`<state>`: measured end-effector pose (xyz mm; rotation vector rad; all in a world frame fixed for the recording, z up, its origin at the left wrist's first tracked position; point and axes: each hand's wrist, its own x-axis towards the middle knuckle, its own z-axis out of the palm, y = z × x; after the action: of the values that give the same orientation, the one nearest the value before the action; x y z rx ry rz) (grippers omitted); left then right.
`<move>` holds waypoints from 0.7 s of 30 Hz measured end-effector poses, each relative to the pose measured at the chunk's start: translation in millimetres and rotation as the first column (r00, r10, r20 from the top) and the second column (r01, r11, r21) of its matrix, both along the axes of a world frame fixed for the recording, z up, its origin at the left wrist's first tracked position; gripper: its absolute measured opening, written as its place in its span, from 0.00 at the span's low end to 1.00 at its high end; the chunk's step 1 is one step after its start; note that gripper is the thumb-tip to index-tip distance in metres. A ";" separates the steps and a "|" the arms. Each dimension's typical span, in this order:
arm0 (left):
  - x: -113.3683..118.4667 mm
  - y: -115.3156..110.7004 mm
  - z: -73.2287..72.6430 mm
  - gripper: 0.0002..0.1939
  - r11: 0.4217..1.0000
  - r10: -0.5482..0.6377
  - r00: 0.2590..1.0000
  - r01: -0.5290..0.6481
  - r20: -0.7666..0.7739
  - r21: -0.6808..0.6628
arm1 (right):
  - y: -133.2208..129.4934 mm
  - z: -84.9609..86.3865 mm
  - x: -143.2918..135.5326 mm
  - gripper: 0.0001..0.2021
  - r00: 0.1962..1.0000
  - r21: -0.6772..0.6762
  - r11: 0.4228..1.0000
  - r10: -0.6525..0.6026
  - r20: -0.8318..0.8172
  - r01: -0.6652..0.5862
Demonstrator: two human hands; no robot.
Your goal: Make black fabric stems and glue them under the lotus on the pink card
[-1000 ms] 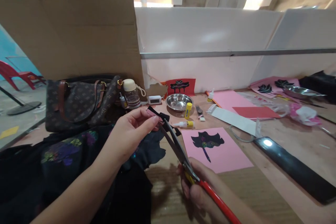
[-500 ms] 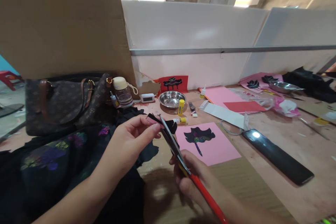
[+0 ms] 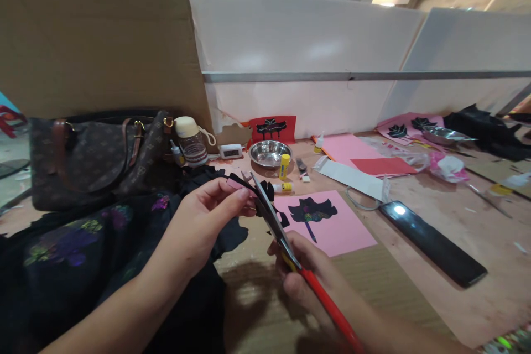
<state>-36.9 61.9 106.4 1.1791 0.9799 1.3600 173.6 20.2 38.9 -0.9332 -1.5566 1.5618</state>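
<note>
My left hand (image 3: 215, 210) pinches a small piece of black fabric with pink paper on it (image 3: 237, 183), held up above the board. My right hand (image 3: 305, 265) is closed around red-handled scissors (image 3: 327, 298). Their metal blades are slightly apart and reach up to the piece by my left fingertips; black material shows along and behind the blades. Beyond my right hand lies a pink sheet (image 3: 352, 235) bearing a black fabric leaf-like shape with a stem (image 3: 313, 210) and coloured patches.
Black patterned cloth (image 3: 103, 254) covers the left side, before a brown handbag (image 3: 95, 163) and a bottle (image 3: 191, 144). Behind my hands stand a metal bowl (image 3: 269, 155) and a yellow glue stick (image 3: 284, 167). A phone (image 3: 431, 243) lies at right.
The scissor blades have opened slightly at the tips, and more black material shows beside them. Both hands keep their grip. The whole view has shifted slightly.
</note>
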 end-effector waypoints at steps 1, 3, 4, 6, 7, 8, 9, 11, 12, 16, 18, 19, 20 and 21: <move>-0.2 0.1 -0.2 0.11 1.000 -0.001 1.000 0.001 0.001 0.003 | 0.4 0.4 0.3 0.30 1.000 0.009 1.000 0.003 0.002 -0.003; -1.2 0.2 -1.0 0.11 1.000 0.004 1.000 -0.004 0.001 0.017 | 1.0 0.8 0.8 0.30 1.000 0.023 1.000 0.013 -0.001 -0.013; -1.9 0.2 -1.5 0.11 1.000 0.011 1.000 -0.011 -0.004 0.024 | 1.2 0.8 1.0 0.30 1.000 0.020 1.000 0.023 -0.006 -0.023; -3.0 0.0 -2.6 0.11 0.999 0.031 0.999 -0.031 -0.017 0.035 | 0.9 0.7 0.9 0.29 0.999 0.003 0.999 0.042 -0.021 -0.042; -3.4 -0.2 -3.0 0.10 0.998 0.042 0.999 -0.041 -0.026 0.038 | 0.6 0.5 0.7 0.29 0.998 -0.004 0.999 0.046 -0.031 -0.046; -3.5 -0.4 -3.3 0.10 0.998 0.052 0.998 -0.050 -0.032 0.040 | 0.3 0.3 0.3 0.28 0.998 -0.010 0.999 0.052 -0.040 -0.052; -3.4 -0.6 -3.5 0.10 0.997 0.059 0.998 -0.058 -0.034 0.044 | -0.2 0.0 -0.2 0.28 0.997 -0.015 0.998 0.055 -0.047 -0.056; -2.5 -0.7 -3.4 0.10 0.996 0.070 0.997 -0.069 -0.024 0.049 | -1.1 -0.7 -1.5 0.28 0.997 -0.022 0.999 0.045 -0.057 -0.047; -1.8 -0.6 -3.1 0.09 0.996 0.073 0.997 -0.072 -0.014 0.048 | -1.5 -1.0 -2.2 0.27 0.998 -0.029 0.999 0.035 -0.060 -0.037; 1.6 0.4 -0.3 0.09 0.997 0.069 0.996 -0.070 0.052 0.030 | -2.3 -2.4 -4.7 0.27 0.998 -0.069 0.997 -0.023 -0.054 0.020; 3.2 0.4 2.2 0.09 0.998 0.061 0.994 -0.063 0.089 0.023 | -1.9 -2.9 -5.1 0.26 0.998 -0.080 0.996 -0.041 -0.041 0.038; 4.0 0.2 3.7 0.09 0.998 0.060 0.993 -0.062 0.105 0.017 | -1.5 -3.0 -5.0 0.26 0.998 -0.081 0.996 -0.045 -0.034 0.043; 4.7 -0.1 5.1 0.10 0.998 0.060 0.991 -0.061 0.119 0.005 | -0.9 -3.1 -4.8 0.26 0.998 -0.078 0.996 -0.049 -0.028 0.046; 5.3 -0.4 6.4 0.11 0.998 0.062 0.989 -0.062 0.131 -0.009 | -0.3 -3.0 -4.4 0.27 0.999 -0.070 0.996 -0.048 -0.022 0.047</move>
<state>-31.6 61.5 112.7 1.0495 0.9317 1.4646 169.2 19.9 35.9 -0.9798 -1.4612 1.5968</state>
